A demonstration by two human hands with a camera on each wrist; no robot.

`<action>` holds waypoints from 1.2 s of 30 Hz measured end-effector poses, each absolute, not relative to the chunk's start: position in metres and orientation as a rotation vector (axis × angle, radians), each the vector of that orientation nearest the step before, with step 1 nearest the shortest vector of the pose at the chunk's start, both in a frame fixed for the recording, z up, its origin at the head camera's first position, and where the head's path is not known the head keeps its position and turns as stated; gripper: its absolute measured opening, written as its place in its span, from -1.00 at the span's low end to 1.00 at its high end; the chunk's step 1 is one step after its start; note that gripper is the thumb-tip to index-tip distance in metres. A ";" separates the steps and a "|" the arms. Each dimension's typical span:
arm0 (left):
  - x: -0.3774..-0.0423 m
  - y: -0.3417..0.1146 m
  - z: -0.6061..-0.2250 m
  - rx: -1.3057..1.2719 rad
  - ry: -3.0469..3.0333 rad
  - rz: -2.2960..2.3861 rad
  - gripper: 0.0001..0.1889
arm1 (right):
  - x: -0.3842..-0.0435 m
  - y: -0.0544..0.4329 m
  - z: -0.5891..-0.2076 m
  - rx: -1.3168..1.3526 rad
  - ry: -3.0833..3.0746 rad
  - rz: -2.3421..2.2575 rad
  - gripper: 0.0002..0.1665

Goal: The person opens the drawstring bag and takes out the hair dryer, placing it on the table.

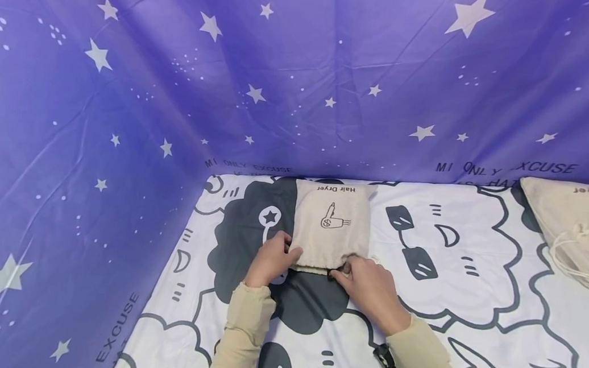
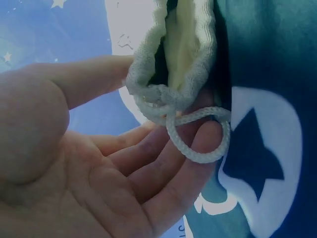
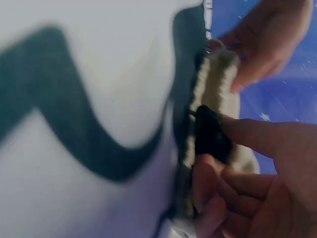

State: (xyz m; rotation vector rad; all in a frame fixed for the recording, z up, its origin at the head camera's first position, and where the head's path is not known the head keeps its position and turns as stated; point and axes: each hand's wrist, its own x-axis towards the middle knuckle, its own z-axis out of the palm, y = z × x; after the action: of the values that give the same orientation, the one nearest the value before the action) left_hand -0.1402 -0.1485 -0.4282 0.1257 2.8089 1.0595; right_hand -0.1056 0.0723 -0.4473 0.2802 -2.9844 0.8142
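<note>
A beige drawstring bag (image 1: 332,226), printed "Hair Dryer" with a dryer drawing, lies flat with its mouth towards the person. At its left corner, my left hand (image 1: 272,260) holds the hem, thumb on top and fingers underneath. A white cord loop (image 2: 198,157) hangs there across the fingers in the left wrist view, beside the slightly parted mouth. My right hand (image 1: 371,286) grips the right side of the mouth. Between its thumb and fingers, a small black piece (image 3: 212,131) shows at the opening in the right wrist view; I cannot tell what it is.
Another beige drawstring bag (image 1: 573,226) with the same print lies at the far right, its cord loose on top. Black-and-white cartoon cloth (image 1: 461,287) covers the surface. Purple star-patterned sheeting (image 1: 291,81) stands behind and to the left.
</note>
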 end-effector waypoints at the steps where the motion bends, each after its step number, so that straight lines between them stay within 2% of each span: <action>1: -0.140 -0.148 -0.428 0.119 2.800 1.057 -0.67 | -0.106 0.075 -0.446 0.282 -2.987 0.828 -0.57; 7: -0.141 -0.149 -0.430 0.123 2.781 1.038 -0.71 | -0.112 0.106 -0.445 0.199 -3.000 0.846 -0.58; 11: -0.142 -0.150 -0.432 0.173 2.809 1.006 -0.72 | -0.114 0.117 -0.448 0.157 -3.011 0.842 -0.65; 16: -0.144 -0.152 -0.432 0.195 2.835 0.982 -0.75 | -0.114 0.119 -0.450 0.258 -3.009 0.860 -0.80; 22: -0.149 -0.152 -0.431 0.145 2.813 1.001 -0.75 | -0.116 0.122 -0.447 0.379 -2.972 0.862 -0.78; 29: -0.157 -0.151 -0.428 0.144 2.925 0.972 -0.88 | -0.112 0.124 -0.440 0.554 -2.984 0.801 -0.68; 36: -0.164 -0.153 -0.421 0.142 2.956 0.949 -0.87 | -0.105 0.117 -0.433 0.640 -2.973 0.778 -0.65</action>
State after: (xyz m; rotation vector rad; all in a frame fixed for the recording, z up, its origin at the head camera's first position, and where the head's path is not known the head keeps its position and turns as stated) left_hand -0.1639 -0.1532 -0.4213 0.1419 2.9559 0.9491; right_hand -0.1055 0.1170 -0.4329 0.6402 -2.9728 0.7777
